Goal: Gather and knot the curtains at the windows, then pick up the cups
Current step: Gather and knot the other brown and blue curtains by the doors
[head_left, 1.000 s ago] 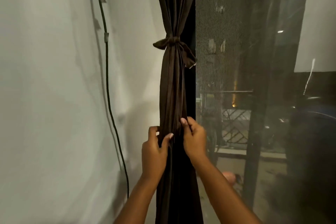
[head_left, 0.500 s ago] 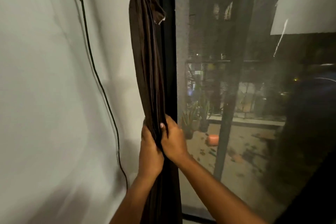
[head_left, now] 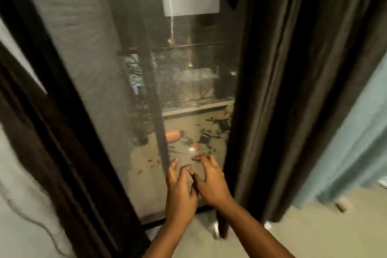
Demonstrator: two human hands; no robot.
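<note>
Head view is tilting steeply down at a tall window (head_left: pixel 188 90) with a mesh screen; frame is motion-blurred. Dark window frame (head_left: pixel 69 132) is running diagonally down the left side, with a gathered brown curtain (head_left: pixel 27 132) lying along it at the far left, against a pale wall (head_left: pixel 12 174). A second dark curtain (head_left: pixel 293 90) is hanging loose at the right, its folds falling to the floor (head_left: pixel 314 236) and its inner edge standing just right of the hands. Between the two curtains the glass is giving an open strip, narrowing toward the sill at the bottom. A teal fabric (head_left: pixel 360 142) is hanging beyond the right curtain. A thin cable (head_left: pixel 31 220) is trailing down the wall at lower left. Left hand (head_left: pixel 181 188) and right hand (head_left: pixel 211 182) are reaching forward side by side in front of the lower pane, backs up, touching or nearly touching at the thumbs. Fingers of both are spreading, lightly bent, gripping nothing. The right hand is sitting near the loose curtain's edge but apart from it. Both forearms are entering from the bottom edge, converging. Cups are not identifiable here.
</note>
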